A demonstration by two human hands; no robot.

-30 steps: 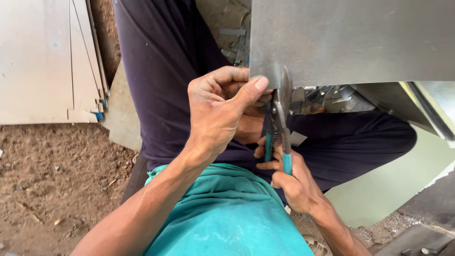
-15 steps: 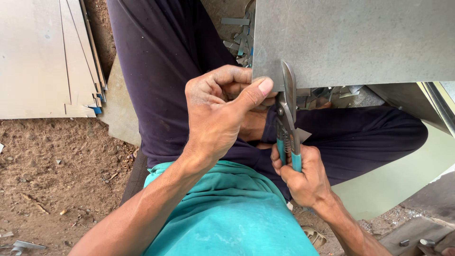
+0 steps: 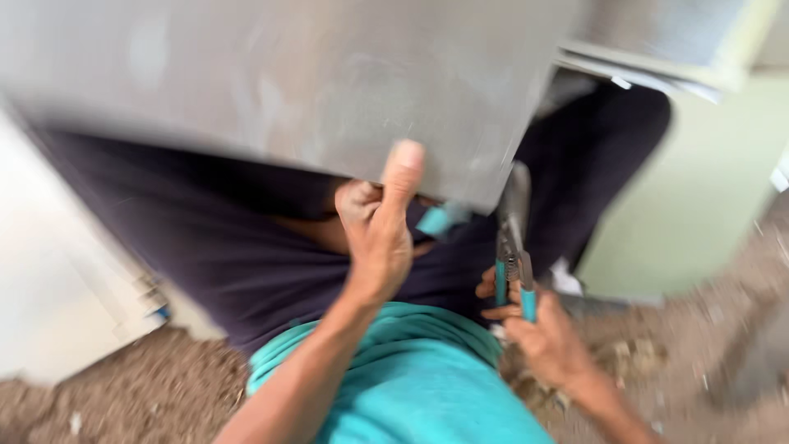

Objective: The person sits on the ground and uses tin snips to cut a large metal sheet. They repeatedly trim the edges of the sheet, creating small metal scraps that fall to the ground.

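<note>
Here | step: cutting, judged | left hand (image 3: 380, 238) pinches lower edge of grey metal sheet (image 3: 288, 82), thumb up its face | right hand (image 3: 542, 333) closed round teal-handled snips (image 3: 512, 247) | snips upright, long axis vertical, blades up beside sheet corner | next calls for steadying the sheet, blades square on its edge

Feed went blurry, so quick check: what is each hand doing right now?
Left hand: closed on the lower edge of the grey metal sheet, thumb up against it.
Right hand: closed on the teal-handled tin snips.
</note>
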